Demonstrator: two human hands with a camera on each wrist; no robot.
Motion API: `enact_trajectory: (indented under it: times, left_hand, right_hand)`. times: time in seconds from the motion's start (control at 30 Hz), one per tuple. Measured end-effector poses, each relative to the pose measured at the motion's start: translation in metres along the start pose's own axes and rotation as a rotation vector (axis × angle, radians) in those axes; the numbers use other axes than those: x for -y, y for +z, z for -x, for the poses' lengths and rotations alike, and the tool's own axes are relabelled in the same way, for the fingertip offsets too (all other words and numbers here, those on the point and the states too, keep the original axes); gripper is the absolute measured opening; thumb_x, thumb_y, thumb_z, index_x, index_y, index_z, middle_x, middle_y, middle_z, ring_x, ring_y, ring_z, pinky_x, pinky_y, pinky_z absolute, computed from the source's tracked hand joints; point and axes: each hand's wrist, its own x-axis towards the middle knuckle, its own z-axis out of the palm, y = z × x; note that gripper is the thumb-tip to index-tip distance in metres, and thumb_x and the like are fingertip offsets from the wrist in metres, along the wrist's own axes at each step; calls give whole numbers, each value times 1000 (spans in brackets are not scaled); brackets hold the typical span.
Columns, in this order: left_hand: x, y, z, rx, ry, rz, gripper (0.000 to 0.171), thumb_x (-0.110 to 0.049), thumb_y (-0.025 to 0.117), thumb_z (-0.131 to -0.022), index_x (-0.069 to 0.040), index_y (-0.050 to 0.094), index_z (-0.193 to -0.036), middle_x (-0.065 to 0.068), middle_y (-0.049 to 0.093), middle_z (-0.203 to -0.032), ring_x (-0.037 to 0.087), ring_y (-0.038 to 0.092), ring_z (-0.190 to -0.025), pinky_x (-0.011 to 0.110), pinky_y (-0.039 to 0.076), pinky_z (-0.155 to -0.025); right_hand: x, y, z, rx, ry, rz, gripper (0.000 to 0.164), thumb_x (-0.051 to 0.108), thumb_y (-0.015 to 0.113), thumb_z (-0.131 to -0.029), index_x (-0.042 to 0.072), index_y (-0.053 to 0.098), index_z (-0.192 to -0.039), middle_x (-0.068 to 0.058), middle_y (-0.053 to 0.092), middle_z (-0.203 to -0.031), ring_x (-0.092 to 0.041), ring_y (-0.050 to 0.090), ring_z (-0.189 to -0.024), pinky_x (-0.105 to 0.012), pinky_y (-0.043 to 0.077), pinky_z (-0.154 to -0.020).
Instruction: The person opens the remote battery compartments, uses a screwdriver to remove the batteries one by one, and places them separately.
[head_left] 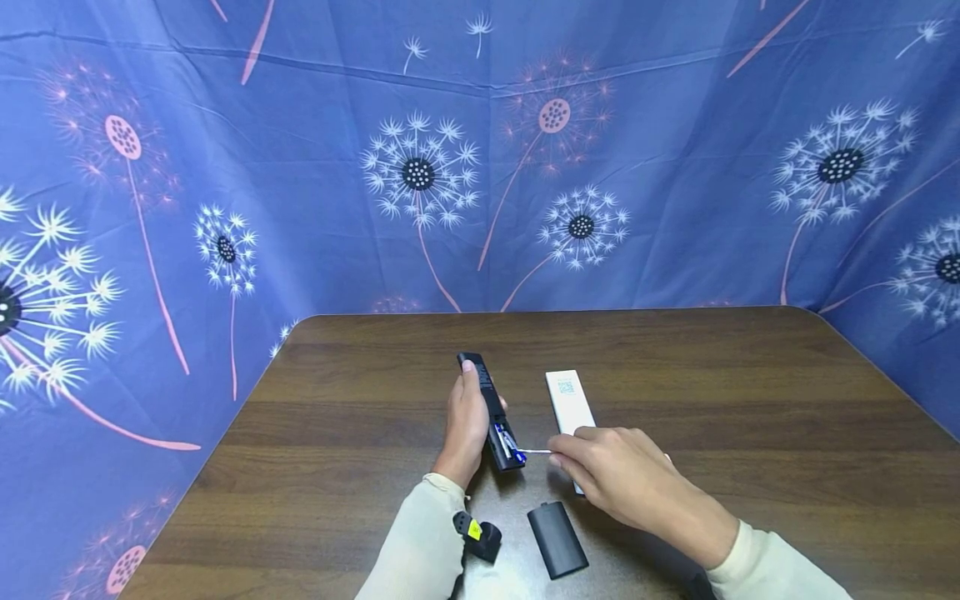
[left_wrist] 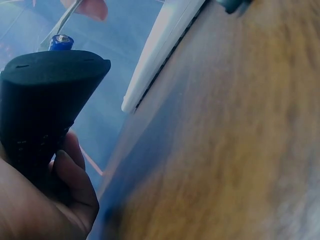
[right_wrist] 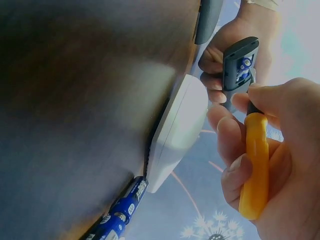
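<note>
My left hand [head_left: 467, 425] grips a black remote control [head_left: 487, 390], its back up and battery compartment uncovered. Blue batteries [head_left: 504, 439] sit in the compartment; in the left wrist view one battery [left_wrist: 61, 43] has its end raised above the remote's edge. My right hand [head_left: 626, 475] holds a screwdriver by its yellow handle [right_wrist: 256, 160], fingers curled round it. Its thin metal shaft [head_left: 536, 451] reaches to the battery at the compartment's lower end. The black battery cover [head_left: 558, 540] lies on the table, nearer me than the remote.
A slim white device [head_left: 567, 400] with a QR code lies on the wooden table [head_left: 337, 467], partly under my right hand in the head view. Loose blue batteries [right_wrist: 117, 215] lie beside it in the right wrist view. A blue dandelion-print cloth [head_left: 480, 167] hangs behind the table.
</note>
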Motion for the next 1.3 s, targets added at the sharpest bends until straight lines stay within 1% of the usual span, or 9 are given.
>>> enact_trajectory:
  times: [0.23,0.43,0.57,0.8,0.93,1.13,1.3]
  left_hand:
    - [1,1,0,-15,19,-32,55,-52,27,-108,-4,53,-100,7,59,-67,15,58,-59,29,46,-56]
    - [3,2,-1,-10,3,-49,55,-51,28,-108,-3,53,-101,8,59,-67,15,58,-58,29,46,-55]
    - [3,1,-1,-8,0,-57,56,-52,28,-108,-3,53,-102,9,59,-68,16,58,-58,29,46,-54]
    - [3,1,-1,1,11,-79,54,-51,27,-108,-4,52,-99,9,61,-67,16,58,-59,30,46,-56]
    - [3,2,-1,3,11,-78,53,-50,27,-109,-4,52,-98,9,60,-66,16,58,-59,30,46,-56]
    - [3,2,-1,3,21,-78,54,-50,28,-108,-4,52,-98,9,60,-65,16,57,-57,30,46,-55]
    - [2,1,-1,-1,8,-79,54,-51,27,-108,-4,52,-99,8,59,-65,16,57,-58,29,45,-54]
  right_hand:
    - [0,1,-2,8,14,1,5,23,71,-94,23,71,-99,18,51,-68,2,42,-53,-24,33,-43]
    - [-1,1,-1,9,23,11,3,24,72,-93,24,71,-96,18,48,-66,2,40,-52,-22,30,-41]
    - [-1,0,0,4,21,14,4,23,73,-92,24,71,-96,18,48,-66,2,39,-52,-22,30,-41]
    - [1,2,-2,31,-3,-24,8,25,70,-95,23,74,-101,17,55,-70,5,40,-52,-22,32,-42]
    - [1,2,-1,19,-10,-11,8,25,71,-94,23,75,-101,16,55,-70,4,41,-52,-23,33,-42]
    - [-1,1,0,3,-11,20,5,24,71,-92,24,73,-97,16,50,-67,3,39,-50,-22,29,-41]
    - [-3,0,1,-13,-27,53,3,23,69,-93,23,72,-94,15,50,-66,1,42,-49,-23,30,-39]
